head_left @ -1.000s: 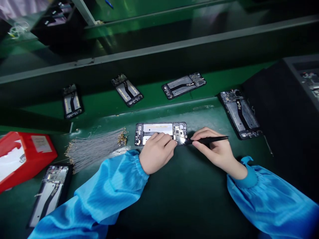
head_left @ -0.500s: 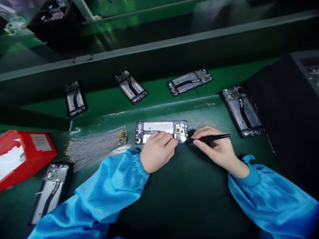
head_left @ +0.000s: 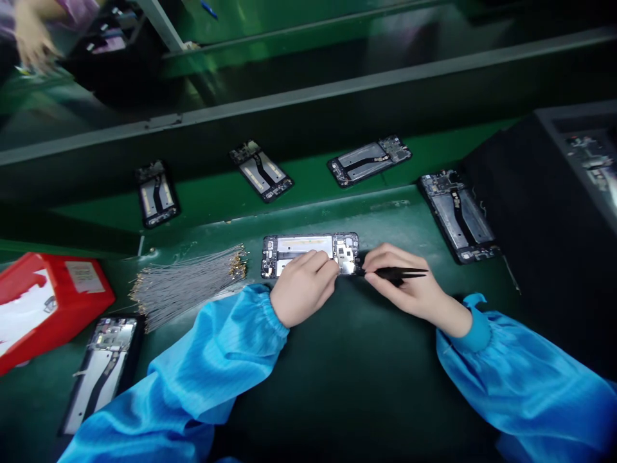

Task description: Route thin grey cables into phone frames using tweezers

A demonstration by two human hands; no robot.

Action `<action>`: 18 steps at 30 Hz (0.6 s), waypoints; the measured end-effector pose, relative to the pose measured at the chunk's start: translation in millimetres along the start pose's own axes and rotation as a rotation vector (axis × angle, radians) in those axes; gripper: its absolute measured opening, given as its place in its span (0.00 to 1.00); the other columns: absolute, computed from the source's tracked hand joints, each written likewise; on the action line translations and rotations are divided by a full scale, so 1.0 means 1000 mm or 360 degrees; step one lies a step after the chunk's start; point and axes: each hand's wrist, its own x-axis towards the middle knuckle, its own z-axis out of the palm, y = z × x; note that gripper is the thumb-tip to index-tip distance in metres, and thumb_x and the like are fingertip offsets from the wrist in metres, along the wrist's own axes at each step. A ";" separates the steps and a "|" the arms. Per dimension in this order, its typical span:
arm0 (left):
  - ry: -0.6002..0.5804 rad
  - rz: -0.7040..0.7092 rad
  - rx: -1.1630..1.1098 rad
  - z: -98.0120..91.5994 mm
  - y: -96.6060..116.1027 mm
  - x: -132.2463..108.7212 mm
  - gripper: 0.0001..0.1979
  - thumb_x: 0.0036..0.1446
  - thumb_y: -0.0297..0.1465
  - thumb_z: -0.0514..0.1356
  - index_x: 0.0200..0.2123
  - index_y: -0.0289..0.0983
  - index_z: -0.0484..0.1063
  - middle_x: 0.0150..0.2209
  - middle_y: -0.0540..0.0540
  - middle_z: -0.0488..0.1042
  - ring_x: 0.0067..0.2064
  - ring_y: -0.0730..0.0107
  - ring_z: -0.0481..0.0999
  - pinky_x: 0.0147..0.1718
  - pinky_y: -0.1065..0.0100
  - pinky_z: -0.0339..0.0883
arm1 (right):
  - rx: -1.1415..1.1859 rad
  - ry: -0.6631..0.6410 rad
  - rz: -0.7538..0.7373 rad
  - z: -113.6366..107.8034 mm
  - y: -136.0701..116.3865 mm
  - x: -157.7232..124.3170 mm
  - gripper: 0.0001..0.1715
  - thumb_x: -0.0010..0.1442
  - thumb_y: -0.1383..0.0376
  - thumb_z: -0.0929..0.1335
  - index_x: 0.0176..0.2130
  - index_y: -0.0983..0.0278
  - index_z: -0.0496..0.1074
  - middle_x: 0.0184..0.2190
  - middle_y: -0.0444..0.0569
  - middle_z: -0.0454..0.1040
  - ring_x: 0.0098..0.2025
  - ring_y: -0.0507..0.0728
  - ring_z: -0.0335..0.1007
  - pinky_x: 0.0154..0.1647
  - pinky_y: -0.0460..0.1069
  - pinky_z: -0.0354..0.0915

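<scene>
Left hand bent over the near edge of an opened phone; fingers curled, tips hidden, so press or pinch, cannot tell. Right hand pinches slim black tweezers between thumb and fingers, just beside the phone's right end. Green counter under it all. Bulky black box at right; red bin at left. Phone lies flat, lengthwise, between the two. Bundle of thin cables left of it. Smallest: bare circuit board at the phone's right end.

Risk, as I judge it: a slip of the tweezers could scratch that exposed board; a loose left hand would let the phone skid.

Against half a second ago: a co-worker's hand now shows, upper left. Tweezers' outer end sits lower. Phone has hardly shifted.
</scene>
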 end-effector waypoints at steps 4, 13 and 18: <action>-0.0015 -0.0112 -0.0080 0.000 -0.002 0.006 0.09 0.58 0.26 0.48 0.31 0.35 0.66 0.29 0.47 0.66 0.31 0.70 0.66 0.30 0.70 0.63 | -0.0197 -0.0162 0.0035 -0.005 0.005 0.014 0.15 0.56 0.74 0.61 0.43 0.62 0.66 0.46 0.52 0.65 0.45 0.56 0.64 0.44 0.53 0.64; 0.0057 -0.0154 -0.0076 0.001 -0.002 0.010 0.10 0.58 0.27 0.48 0.27 0.33 0.66 0.27 0.47 0.65 0.29 0.70 0.66 0.27 0.70 0.63 | -0.0663 -0.0713 0.0189 -0.007 0.011 0.034 0.33 0.54 0.65 0.64 0.57 0.61 0.52 0.52 0.53 0.56 0.40 0.58 0.65 0.38 0.53 0.67; 0.0019 -0.0008 -0.0341 -0.002 -0.002 0.001 0.11 0.57 0.26 0.48 0.32 0.34 0.70 0.27 0.48 0.65 0.29 0.72 0.65 0.28 0.70 0.62 | -0.0662 -0.0693 0.0213 -0.005 0.010 0.034 0.32 0.52 0.67 0.63 0.55 0.63 0.52 0.51 0.54 0.57 0.36 0.57 0.66 0.33 0.52 0.67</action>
